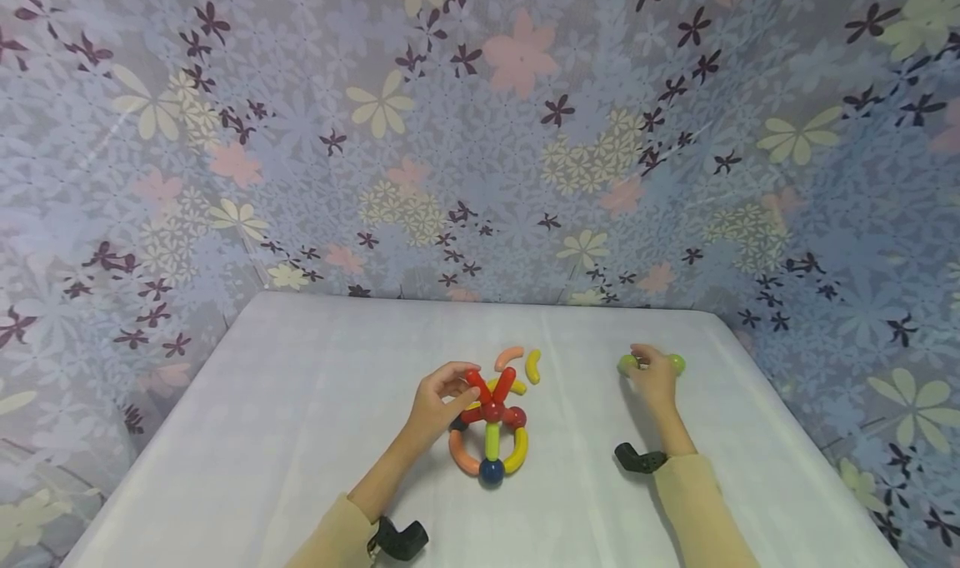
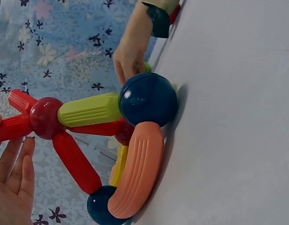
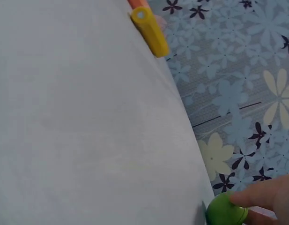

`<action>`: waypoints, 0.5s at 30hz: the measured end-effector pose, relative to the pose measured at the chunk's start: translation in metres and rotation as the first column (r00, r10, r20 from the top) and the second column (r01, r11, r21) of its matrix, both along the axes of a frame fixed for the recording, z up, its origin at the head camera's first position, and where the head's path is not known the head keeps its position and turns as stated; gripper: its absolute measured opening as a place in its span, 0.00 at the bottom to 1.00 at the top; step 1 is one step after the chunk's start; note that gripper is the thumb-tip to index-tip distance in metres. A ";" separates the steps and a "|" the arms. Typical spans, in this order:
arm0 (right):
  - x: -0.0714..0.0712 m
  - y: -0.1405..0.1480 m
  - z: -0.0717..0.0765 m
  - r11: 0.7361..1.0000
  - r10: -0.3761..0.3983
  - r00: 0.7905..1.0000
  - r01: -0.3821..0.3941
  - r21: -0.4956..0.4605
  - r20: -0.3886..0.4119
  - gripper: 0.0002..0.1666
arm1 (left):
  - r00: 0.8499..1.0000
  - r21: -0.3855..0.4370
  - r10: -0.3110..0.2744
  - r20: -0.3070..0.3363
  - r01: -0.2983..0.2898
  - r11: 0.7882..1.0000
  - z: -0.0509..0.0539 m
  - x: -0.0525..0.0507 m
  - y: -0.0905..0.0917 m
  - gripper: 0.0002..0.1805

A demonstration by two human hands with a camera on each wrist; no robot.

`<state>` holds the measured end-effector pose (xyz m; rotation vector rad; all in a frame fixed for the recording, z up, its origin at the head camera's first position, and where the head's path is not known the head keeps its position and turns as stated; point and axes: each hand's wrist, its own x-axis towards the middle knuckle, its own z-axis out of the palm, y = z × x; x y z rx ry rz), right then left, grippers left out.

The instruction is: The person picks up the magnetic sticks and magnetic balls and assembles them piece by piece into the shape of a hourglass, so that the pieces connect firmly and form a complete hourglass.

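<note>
My left hand pinches the end of an upper red rod on a built frame of magnetic rods and balls. A red ball joins the upper rods, and a light green rod slopes down to a dark blue ball. Curved orange and yellow rods form the base ring on the table. Off to the right, my right hand holds a green ball between thumb and fingers. Another green ball lies just right of that hand.
Behind the frame lie a loose curved orange rod and a curved yellow rod. A white cloth covers the table. A flowered curtain hangs past its back edge.
</note>
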<state>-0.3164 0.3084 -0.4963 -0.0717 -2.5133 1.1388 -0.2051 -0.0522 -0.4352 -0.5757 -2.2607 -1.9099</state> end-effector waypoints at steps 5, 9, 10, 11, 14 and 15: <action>0.001 -0.004 -0.004 0.996 0.049 0.997 -0.053 0.069 0.059 0.23 | 0.998 -0.018 0.050 0.033 -0.049 0.999 -0.016 -0.012 0.000 0.16; 0.002 -0.008 -0.002 0.998 0.050 0.997 -0.051 0.030 0.059 0.24 | 0.996 -0.015 0.072 0.051 -0.072 0.997 -0.025 -0.018 -0.001 0.16; 0.003 -0.009 0.000 0.999 0.048 0.997 -0.049 0.011 0.063 0.24 | 0.996 -0.015 0.074 0.050 -0.073 0.997 -0.026 -0.019 -0.001 0.16; 0.003 -0.012 0.002 0.999 0.047 0.997 -0.046 -0.011 0.063 0.24 | 0.996 -0.015 0.077 0.046 -0.076 0.997 -0.027 -0.019 -0.001 0.16; 0.006 -0.024 0.015 0.996 0.048 0.996 -0.041 -0.079 0.077 0.25 | 0.995 -0.021 0.094 0.028 -0.093 0.995 -0.028 -0.020 -0.002 0.15; 0.007 -0.030 0.020 0.994 0.050 0.996 -0.042 -0.103 0.077 0.25 | 0.994 -0.025 0.102 0.026 -0.101 0.995 -0.028 -0.020 -0.003 0.14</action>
